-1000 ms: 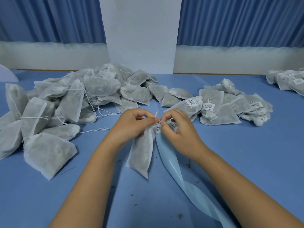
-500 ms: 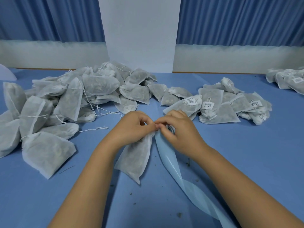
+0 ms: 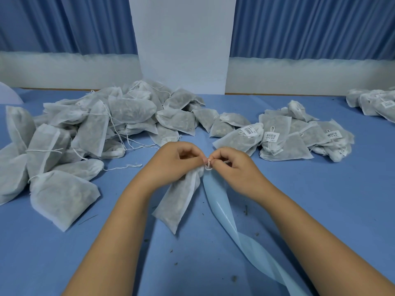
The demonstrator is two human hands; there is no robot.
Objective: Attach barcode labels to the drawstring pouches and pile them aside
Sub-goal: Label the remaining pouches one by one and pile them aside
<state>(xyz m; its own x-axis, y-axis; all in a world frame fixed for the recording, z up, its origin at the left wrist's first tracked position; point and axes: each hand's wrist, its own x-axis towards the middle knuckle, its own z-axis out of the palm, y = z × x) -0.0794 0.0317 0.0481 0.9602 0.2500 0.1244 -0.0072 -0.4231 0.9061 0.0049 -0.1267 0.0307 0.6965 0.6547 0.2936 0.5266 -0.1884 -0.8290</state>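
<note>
Over the blue table (image 3: 320, 199) my left hand (image 3: 173, 165) pinches the gathered neck of a thin white pouch (image 3: 179, 201) with dark filling showing through, my right hand (image 3: 235, 167) pinches its drawstring (image 3: 208, 167), and the barcode labels (image 3: 271, 136) on the pile to my right are too small to read.

Blue table cover (image 3: 320, 189), blue curtains, a white pillar (image 3: 181, 43) behind.
The cover spreads under and all round the grip, flecked with dark crumbs on its near side. Far beyond the grip, straight ahead, the pillar rises; a pleated left curtain (image 3: 64, 24) and right curtain (image 3: 310, 26) flank it, each above a pale white band (image 3: 64, 69). The light is soft and even.
</note>
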